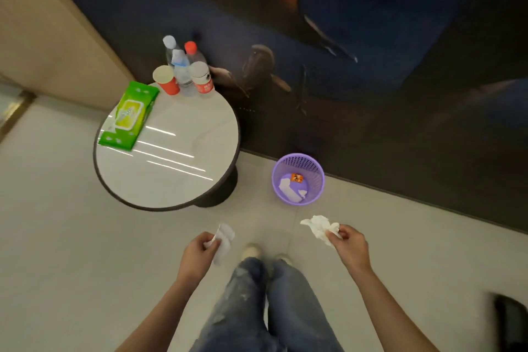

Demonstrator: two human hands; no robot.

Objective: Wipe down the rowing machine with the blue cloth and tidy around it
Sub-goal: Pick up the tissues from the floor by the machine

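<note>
Head cam, looking down at the floor (57,237). My L hand (200,251) pinches a crumpled white tissue (224,240) betw. thumb and curled fingers; the tissue hangs down past the palm. R hand (347,246) grips a second wadded tissue (320,227), fingertips closed on one end, the rest sticking out toward the purple basket (320,177). Both hands are held over bare tile, apart, w/ my jeans (257,308) and shoes (251,250) between them.

The basket stands on the floor against the dark mural wall (371,94), ahead of the R hand and near it, not touching. Inside it: a white paper scrap (291,188) and a small orange wrapper (297,178).

Left of the basket is a round white table (177,168). On it, a green wipes pack (128,116) lies flat at the left rim; a red paper cup (167,80) and a cluster of water bottles (184,71) stand upright at the far edge, close together.

Dark blurred object (511,320) at lower R edge, can't tell what it is.
</note>
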